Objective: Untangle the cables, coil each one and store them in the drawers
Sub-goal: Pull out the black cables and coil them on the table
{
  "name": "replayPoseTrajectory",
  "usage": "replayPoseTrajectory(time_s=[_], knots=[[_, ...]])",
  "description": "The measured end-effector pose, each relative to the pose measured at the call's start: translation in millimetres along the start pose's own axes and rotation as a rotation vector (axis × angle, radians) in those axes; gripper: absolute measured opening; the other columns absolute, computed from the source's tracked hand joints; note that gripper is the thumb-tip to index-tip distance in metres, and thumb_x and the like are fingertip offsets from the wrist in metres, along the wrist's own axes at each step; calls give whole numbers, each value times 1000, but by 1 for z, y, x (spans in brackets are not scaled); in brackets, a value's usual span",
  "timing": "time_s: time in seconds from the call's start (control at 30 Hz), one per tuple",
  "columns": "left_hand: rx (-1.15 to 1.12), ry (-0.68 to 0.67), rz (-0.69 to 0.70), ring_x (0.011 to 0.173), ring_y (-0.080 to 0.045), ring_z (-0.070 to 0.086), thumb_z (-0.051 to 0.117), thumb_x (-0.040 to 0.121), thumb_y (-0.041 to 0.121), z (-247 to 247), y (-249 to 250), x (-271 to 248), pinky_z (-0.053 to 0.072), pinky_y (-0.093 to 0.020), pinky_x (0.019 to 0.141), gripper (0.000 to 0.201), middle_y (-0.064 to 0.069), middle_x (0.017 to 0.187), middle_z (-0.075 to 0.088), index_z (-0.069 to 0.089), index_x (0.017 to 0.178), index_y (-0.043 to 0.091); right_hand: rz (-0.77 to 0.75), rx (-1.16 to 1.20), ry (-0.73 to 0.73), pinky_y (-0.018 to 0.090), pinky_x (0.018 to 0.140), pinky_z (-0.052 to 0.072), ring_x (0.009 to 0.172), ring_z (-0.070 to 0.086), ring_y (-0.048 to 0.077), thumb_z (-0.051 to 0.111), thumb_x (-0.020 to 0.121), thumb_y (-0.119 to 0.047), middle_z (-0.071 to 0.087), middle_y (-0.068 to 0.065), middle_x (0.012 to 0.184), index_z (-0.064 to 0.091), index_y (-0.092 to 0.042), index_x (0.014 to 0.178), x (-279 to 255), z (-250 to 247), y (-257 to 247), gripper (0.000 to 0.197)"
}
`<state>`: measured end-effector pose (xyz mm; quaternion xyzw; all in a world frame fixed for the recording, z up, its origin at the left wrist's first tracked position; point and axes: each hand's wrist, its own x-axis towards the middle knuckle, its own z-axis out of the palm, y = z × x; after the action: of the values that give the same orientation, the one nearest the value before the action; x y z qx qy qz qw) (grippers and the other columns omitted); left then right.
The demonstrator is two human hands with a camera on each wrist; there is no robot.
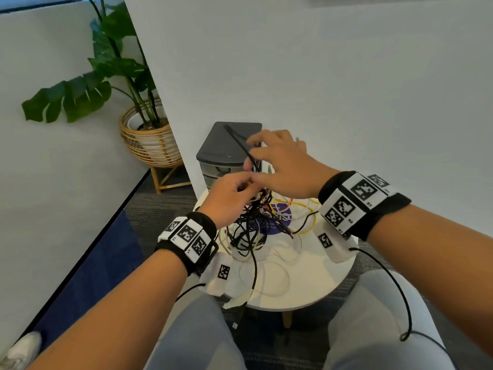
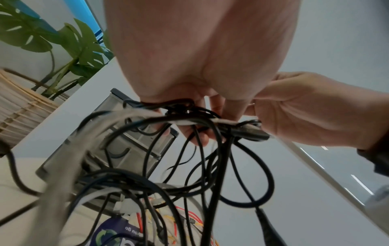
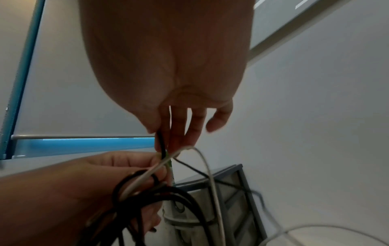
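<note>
Fingers [image 3: 160, 133] pinch black cable [image 1: 240, 145], slanting up-left w/ tangle [image 1: 253, 222] below.

1. The cables [image 1: 252, 225] have smooth, rubbery black, white and yellow sheaths.
2. The drawers [image 1: 226, 156] look like grey plastic, matt on top with translucent fronts.
3. The worktop [image 1: 320, 287] is smooth, matt white.
4. The plant basket [image 1: 149, 145] is woven cane.

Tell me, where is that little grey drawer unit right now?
In the head view the drawer unit stands at the far edge of the round white table, against the wall, just behind both hands and the cable tangle.
</note>
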<state>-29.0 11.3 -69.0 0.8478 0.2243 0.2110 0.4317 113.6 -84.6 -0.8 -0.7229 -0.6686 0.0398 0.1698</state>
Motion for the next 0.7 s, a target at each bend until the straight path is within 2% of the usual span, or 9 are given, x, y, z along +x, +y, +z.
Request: replayPoseTrajectory(time_s=[0.03,0.07,0.13,0.27,0.37,0.43,0.53,0.63,0.7], knots=[[-2,-1,-5,79,-19,65,57,103,25,0,-1,1,52,-23,72,20,-12,89,71,72,99,13,-1,13,11,46,95,36,114,47,21,54,100,-36,57,-3,120,65,-28,96,2,0,0,14],[-8,-2,-10,76,-20,62,56,104,26,1,-1,1,51,-27,72,22,-13,86,69,70,97,11,-9,31,21,40,83,39,91,52,16,49,104,-33,59,-3,98,59,-24,82,3,1,0,25],[-7,5,-11,69,-16,54,56,104,25,2,1,1,45,-32,70,26,-13,77,61,62,88,4,-2,99,77,31,67,38,67,53,11,47,106,-25,60,-3,76,53,-21,71,9,-2,0,36],[-17,-47,-31,73,-15,53,56,103,28,2,-3,-3,46,-38,73,34,-15,80,59,54,85,0,172,428,431,30,59,53,57,66,19,49,104,-19,66,0,67,63,-19,71,19,-24,2,36],[-54,-76,-28,72,-4,53,55,104,27,0,-3,-8,44,-22,71,28,12,74,58,58,83,10,264,699,622,26,51,50,52,66,18,45,105,-17,67,4,67,64,-12,75,24,-45,2,35],[-64,-77,-10,73,0,53,56,104,26,-1,2,-7,42,-13,71,24,18,74,58,59,84,13,285,782,721,25,50,48,51,64,17,43,105,-18,66,4,67,63,-12,76,26,-55,4,36],[-87,-93,8,80,0,58,57,104,26,-5,6,-6,44,-9,75,18,14,84,64,64,93,14,294,857,849,26,51,48,50,62,17,42,105,-19,65,4,67,62,-12,76,28,-65,8,36],[-36,-105,10,86,6,56,58,103,30,-5,4,-6,41,-8,80,12,9,98,61,66,95,27,300,900,902,27,52,49,51,61,18,41,105,-18,65,6,68,61,-12,75,27,-70,12,38],[-37,-88,-6,84,7,57,58,103,29,-6,4,-7,41,-9,79,14,7,98,62,67,98,20,317,913,886,27,54,51,53,63,19,41,106,-19,65,7,70,62,-11,76,25,-70,15,37]])
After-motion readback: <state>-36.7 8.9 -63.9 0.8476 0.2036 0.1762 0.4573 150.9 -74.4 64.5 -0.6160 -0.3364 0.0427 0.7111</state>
